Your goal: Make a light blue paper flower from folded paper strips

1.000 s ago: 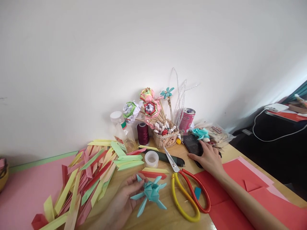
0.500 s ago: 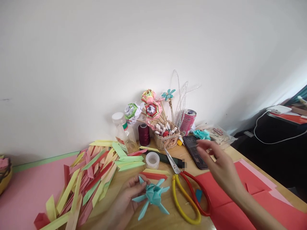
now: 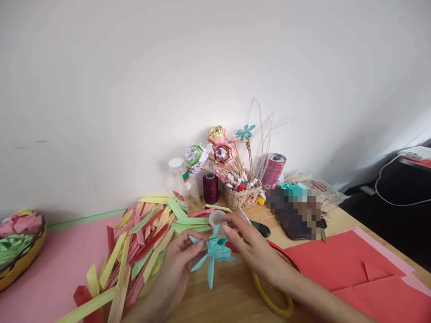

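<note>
A light-blue folded paper flower (image 3: 218, 249) with pointed petals is held above the wooden table, low in the middle. My left hand (image 3: 186, 253) pinches one of its left petals between thumb and fingers. From the right, my right hand (image 3: 251, 242) has its thumb and fingertips at the upper petal, closed around that tip as far as I can see. Just behind these fingers stands a white tape roll (image 3: 216, 217), partly covered. Scissors with one yellow handle (image 3: 269, 296) and one red handle (image 3: 289, 255) lie beneath my right wrist, their blades mostly hidden.
Folded paper strips (image 3: 134, 255) pile up on the left, beside a basket (image 3: 40, 242) of paper flowers. Along the wall stand a plastic jar (image 3: 186, 193), a thread spool (image 3: 210, 188), a flower pot (image 3: 242, 197) and a pink can (image 3: 274, 170). Red paper sheets (image 3: 353, 260) lie right.
My right hand has come from over the phone leftward to the flower, its fingers closing at the upper petal. The flower has turned slightly in my left hand. The view has shifted left.
</note>
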`<control>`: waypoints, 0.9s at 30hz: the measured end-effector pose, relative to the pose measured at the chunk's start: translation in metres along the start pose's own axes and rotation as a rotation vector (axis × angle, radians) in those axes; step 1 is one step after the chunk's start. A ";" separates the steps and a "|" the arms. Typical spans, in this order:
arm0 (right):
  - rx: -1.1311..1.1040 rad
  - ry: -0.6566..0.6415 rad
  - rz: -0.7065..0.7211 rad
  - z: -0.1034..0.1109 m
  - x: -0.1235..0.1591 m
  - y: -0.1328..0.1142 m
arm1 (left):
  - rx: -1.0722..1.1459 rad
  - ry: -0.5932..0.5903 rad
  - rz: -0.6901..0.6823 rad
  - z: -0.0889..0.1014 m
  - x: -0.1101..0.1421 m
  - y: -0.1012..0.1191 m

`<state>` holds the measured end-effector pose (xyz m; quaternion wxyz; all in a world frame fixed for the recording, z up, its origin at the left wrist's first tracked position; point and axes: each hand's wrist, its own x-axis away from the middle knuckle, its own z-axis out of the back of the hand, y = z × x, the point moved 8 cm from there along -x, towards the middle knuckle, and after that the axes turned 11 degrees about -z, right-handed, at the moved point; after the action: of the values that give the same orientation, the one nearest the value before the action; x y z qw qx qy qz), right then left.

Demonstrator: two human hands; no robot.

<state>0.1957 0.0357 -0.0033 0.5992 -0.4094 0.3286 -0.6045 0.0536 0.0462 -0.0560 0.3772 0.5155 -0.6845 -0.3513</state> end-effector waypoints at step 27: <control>-0.248 -0.087 -0.024 0.004 -0.031 -0.004 | -0.517 -0.197 -0.321 -0.031 -0.018 0.043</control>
<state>0.1960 0.0675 -0.0010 0.5503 -0.5101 0.3694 -0.5482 0.0650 0.0698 -0.0072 0.3674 0.4677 -0.5156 -0.6168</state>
